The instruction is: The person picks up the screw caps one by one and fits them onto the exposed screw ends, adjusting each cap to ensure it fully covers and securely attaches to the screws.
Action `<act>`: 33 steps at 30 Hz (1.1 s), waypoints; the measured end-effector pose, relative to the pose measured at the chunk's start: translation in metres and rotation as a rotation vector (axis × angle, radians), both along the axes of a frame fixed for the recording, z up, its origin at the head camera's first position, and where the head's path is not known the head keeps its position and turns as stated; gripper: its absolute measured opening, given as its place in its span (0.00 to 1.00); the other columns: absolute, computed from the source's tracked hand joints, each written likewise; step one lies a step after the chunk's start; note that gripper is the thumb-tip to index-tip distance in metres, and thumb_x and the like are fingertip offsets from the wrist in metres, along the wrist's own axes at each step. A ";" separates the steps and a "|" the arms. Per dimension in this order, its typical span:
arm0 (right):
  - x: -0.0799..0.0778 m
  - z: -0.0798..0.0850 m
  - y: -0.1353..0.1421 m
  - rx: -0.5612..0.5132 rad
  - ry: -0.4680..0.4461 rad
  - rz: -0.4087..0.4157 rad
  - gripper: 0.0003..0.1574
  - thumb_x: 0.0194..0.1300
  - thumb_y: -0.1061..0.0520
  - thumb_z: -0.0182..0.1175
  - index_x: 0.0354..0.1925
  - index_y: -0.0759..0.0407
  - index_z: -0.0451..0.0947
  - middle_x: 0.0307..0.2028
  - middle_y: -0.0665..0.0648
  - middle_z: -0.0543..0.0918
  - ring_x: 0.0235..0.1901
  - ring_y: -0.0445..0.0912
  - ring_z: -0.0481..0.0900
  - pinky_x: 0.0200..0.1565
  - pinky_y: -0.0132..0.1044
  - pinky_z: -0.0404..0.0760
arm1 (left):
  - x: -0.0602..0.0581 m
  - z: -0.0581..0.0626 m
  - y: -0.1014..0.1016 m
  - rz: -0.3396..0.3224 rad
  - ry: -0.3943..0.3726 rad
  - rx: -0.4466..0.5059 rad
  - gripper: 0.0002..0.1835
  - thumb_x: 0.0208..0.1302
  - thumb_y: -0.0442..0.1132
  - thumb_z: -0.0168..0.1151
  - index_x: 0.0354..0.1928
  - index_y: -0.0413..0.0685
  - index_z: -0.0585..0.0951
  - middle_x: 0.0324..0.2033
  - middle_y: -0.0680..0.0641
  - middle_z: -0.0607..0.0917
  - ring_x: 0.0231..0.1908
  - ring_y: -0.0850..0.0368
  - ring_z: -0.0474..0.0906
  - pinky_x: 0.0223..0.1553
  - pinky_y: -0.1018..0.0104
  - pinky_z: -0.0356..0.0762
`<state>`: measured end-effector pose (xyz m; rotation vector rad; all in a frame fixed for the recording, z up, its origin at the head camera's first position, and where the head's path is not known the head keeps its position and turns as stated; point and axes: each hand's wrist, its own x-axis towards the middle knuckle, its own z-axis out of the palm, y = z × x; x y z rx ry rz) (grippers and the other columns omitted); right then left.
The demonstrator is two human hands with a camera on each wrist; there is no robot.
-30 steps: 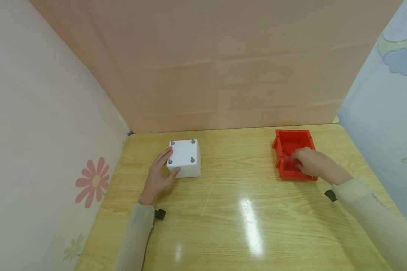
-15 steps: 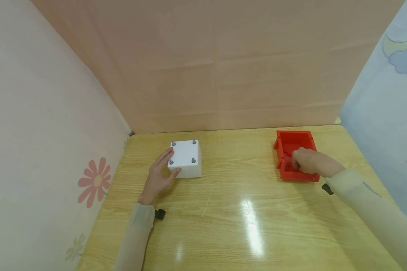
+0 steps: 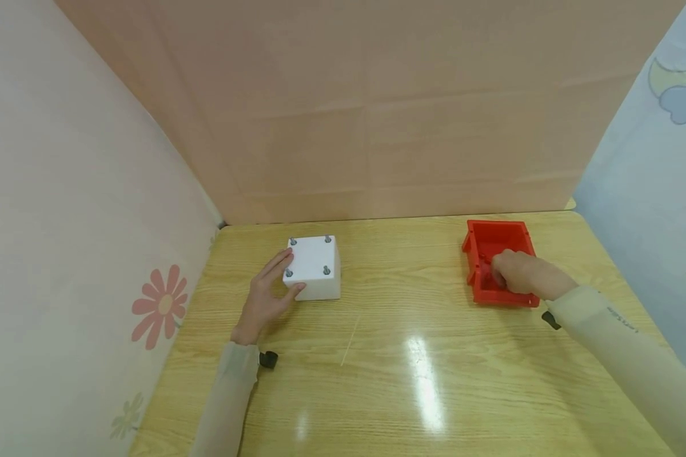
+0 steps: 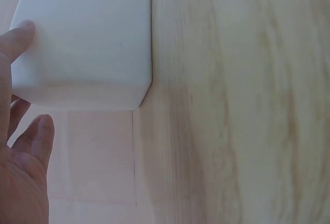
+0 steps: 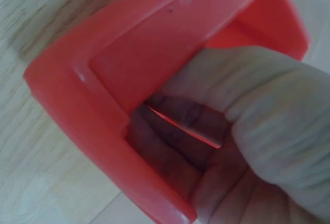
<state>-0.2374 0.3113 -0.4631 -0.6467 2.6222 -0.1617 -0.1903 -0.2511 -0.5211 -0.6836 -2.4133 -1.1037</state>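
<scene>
One left hand rests wide against white block; right hand, grasp hidden, seemingly searches three-o'clock red bin; next, probably pinching.

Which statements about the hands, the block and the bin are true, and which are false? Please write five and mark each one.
1. The left hand touches the block. True.
2. The right hand rests on the block. False: it reaches into the bin.
3. The bin is red. True.
4. The block's top shows only two bolts. False: four bolts, one near each corner.
5. The bolts stand up from the block. True.
</scene>
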 end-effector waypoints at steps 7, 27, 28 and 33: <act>0.002 -0.004 0.000 0.007 0.075 -0.006 0.16 0.63 0.68 0.73 0.32 0.57 0.74 0.26 0.52 0.75 0.30 0.47 0.73 0.36 0.39 0.82 | 0.001 0.002 0.001 0.002 -0.016 0.009 0.38 0.62 0.33 0.80 0.74 0.38 0.76 0.76 0.40 0.75 0.75 0.38 0.71 0.77 0.72 0.64; -0.004 -0.007 -0.003 0.061 0.117 -0.049 0.14 0.60 0.67 0.75 0.35 0.59 0.77 0.28 0.53 0.79 0.30 0.49 0.75 0.39 0.47 0.88 | 0.000 0.000 -0.002 0.015 -0.032 -0.012 0.39 0.63 0.35 0.80 0.75 0.41 0.75 0.76 0.43 0.74 0.76 0.40 0.70 0.77 0.69 0.65; -0.003 -0.006 -0.002 0.061 0.115 -0.050 0.14 0.60 0.68 0.75 0.35 0.59 0.77 0.28 0.53 0.79 0.30 0.49 0.75 0.39 0.46 0.88 | -0.001 0.000 -0.002 0.011 -0.030 -0.007 0.39 0.63 0.35 0.80 0.75 0.41 0.75 0.76 0.42 0.74 0.76 0.39 0.70 0.77 0.68 0.66; -0.003 -0.002 -0.001 0.051 0.094 -0.071 0.14 0.60 0.68 0.74 0.34 0.60 0.76 0.28 0.54 0.78 0.31 0.49 0.75 0.37 0.44 0.86 | -0.002 -0.001 -0.001 -0.004 -0.003 -0.005 0.38 0.62 0.33 0.80 0.74 0.39 0.76 0.75 0.40 0.75 0.74 0.36 0.72 0.76 0.71 0.67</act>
